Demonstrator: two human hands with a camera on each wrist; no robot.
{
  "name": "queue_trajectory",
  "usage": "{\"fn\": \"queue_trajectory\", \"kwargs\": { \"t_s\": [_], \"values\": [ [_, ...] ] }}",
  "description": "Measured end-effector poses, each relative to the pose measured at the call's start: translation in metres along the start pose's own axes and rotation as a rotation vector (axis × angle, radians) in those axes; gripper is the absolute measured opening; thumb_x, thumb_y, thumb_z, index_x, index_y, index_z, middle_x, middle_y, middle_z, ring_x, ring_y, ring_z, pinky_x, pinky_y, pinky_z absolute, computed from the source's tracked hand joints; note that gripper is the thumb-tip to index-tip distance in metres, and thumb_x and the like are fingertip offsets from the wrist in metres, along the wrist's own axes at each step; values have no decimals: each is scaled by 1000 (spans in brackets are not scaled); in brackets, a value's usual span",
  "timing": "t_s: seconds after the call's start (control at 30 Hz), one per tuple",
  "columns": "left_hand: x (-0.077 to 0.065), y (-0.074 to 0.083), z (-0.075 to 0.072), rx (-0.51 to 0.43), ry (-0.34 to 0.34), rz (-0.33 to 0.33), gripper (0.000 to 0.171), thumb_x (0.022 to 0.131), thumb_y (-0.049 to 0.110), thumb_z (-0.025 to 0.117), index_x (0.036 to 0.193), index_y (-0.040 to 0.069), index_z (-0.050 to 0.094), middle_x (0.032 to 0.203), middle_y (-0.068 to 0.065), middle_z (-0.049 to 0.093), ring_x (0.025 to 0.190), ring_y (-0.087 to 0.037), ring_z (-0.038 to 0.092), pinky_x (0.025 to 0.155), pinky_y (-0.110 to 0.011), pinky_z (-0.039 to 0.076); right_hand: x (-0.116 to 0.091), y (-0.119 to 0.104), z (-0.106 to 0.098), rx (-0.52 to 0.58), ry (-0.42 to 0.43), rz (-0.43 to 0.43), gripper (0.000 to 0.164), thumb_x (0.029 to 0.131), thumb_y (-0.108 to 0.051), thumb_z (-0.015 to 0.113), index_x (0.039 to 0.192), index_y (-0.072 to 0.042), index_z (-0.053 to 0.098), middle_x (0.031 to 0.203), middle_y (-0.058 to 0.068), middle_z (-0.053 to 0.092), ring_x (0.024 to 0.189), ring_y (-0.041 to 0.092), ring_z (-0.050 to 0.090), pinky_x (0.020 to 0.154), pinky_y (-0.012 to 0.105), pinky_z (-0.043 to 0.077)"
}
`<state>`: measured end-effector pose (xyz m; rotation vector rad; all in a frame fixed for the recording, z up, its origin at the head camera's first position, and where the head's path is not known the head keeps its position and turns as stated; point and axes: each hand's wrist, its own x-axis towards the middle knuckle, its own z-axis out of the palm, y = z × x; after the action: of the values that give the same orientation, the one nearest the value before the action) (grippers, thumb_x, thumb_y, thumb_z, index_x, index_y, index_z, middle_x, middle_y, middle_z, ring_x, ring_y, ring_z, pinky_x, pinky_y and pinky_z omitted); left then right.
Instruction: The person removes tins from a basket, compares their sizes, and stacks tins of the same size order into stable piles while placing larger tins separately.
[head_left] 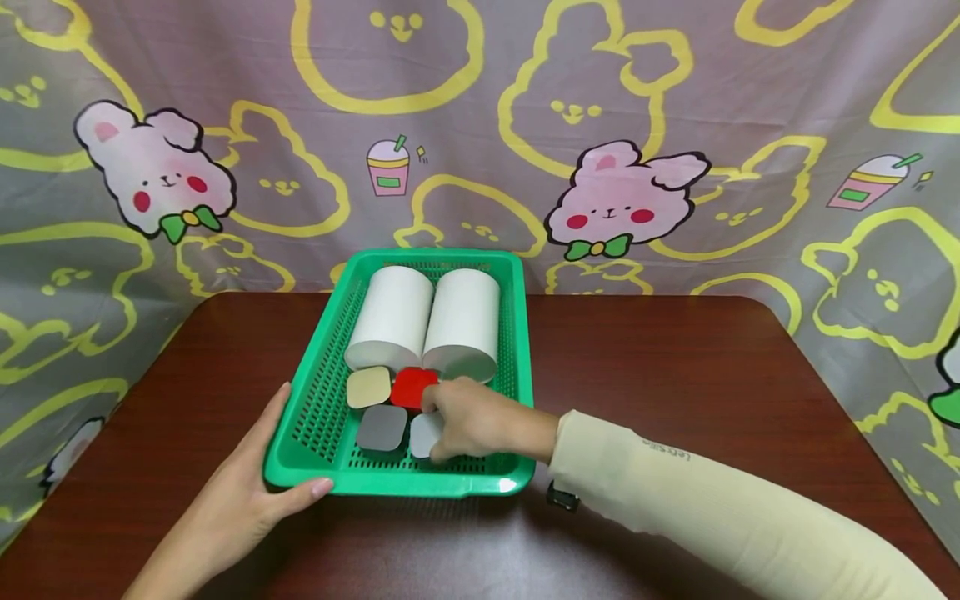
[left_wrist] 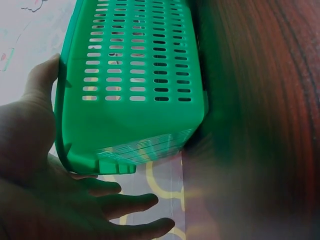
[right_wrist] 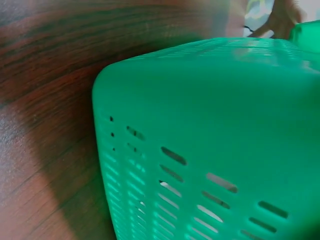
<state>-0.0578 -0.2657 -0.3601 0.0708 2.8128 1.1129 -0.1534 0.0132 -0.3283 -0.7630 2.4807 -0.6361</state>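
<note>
cream right sleeve [head_left: 720, 496], small dark lettering [head_left: 666, 450]; black wrist piece [head_left: 562, 497]

Behind the table we see a printed fabric backdrop [head_left: 480, 133], greyish mauve and softly creased, hanging across the far side and around to both flanks. Thick yellow outlines of bear-like figures cover it, among pale pink rabbit heads [head_left: 626, 200] with red cheeks and green bow ties, and pink drink cups [head_left: 388, 173] with green straws. Below it we have a reddish-brown wood-grain table [head_left: 637, 358] with rounded far corners. A whitish sheen [head_left: 517, 542] lies on its near part. In the right wrist view, we think the blurred pale patch [right_wrist: 256, 14] at the top may be the same fabric.
</note>
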Motion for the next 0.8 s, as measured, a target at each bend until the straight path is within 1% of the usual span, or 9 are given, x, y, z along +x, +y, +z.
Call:
{"fn": "queue_trajectory", "kwargs": {
  "t_s": [0.07,0.13,0.23,0.3,0.37,0.53,0.67,0.73,0.8],
  "values": [
    [0,0,0,0,-1,-9,125,88,38,84,169,19,-9,165,-29,27,132,-47,45,99,-67,46,-2,0,-1,10,11,-3,47,85,-13,85,128,-4,70,110,4,71,92,16,60,74,26,53],
    [1,0,0,-3,0,-17,125,88,38,84,169,20,-9,163,-28,33,129,-45,49,96,-59,50,-4,0,-3,20,27,-7,47,85,-13,85,128,-5,70,115,5,71,96,17,60,78,27,53],
    [1,-2,1,-25,-1,-24,124,88,36,85,169,22,-8,158,-27,40,124,-42,55,89,-40,54,-7,0,-7,36,56,-20,46,84,-14,85,127,-6,70,122,6,71,102,18,60,82,27,53],
    [2,-3,1,-51,-3,-24,123,89,34,85,169,22,-7,157,-27,42,123,-39,56,84,-28,53,-9,1,-9,47,73,-36,46,85,-14,84,128,-6,70,123,6,71,104,19,60,83,27,54],
    [2,-4,2,-71,0,-20,122,88,31,85,170,22,-6,156,-27,43,122,-38,56,81,-20,51,-10,2,-12,64,89,-52,46,85,-14,84,128,-6,70,125,6,70,106,20,60,82,28,55],
    [3,-6,2,-92,11,-1,122,88,28,86,170,23,-4,155,-26,45,120,-33,57,81,-18,50,-15,8,-21,120,135,-80,48,84,-13,83,129,-7,70,127,8,68,110,23,58,80,32,56],
    [3,-8,3,-102,9,3,122,88,26,86,170,24,-4,155,-25,46,114,-12,59,83,-16,50,-21,12,-31,160,166,-121,49,83,-12,82,130,-8,70,129,8,68,111,24,58,83,31,55],
    [3,-8,3,-102,12,3,122,87,26,86,170,25,-3,156,-24,46,109,0,57,83,-15,48,-25,13,-36,182,174,-136,50,84,-12,81,133,-10,70,130,7,68,111,23,58,84,31,53],
    [3,-8,3,-109,16,6,122,87,25,87,170,25,-3,156,-24,45,107,7,53,84,-13,47,-29,14,-41,203,184,-142,50,84,-12,80,133,-13,70,128,5,68,111,23,58,85,30,52]
  ]
}}
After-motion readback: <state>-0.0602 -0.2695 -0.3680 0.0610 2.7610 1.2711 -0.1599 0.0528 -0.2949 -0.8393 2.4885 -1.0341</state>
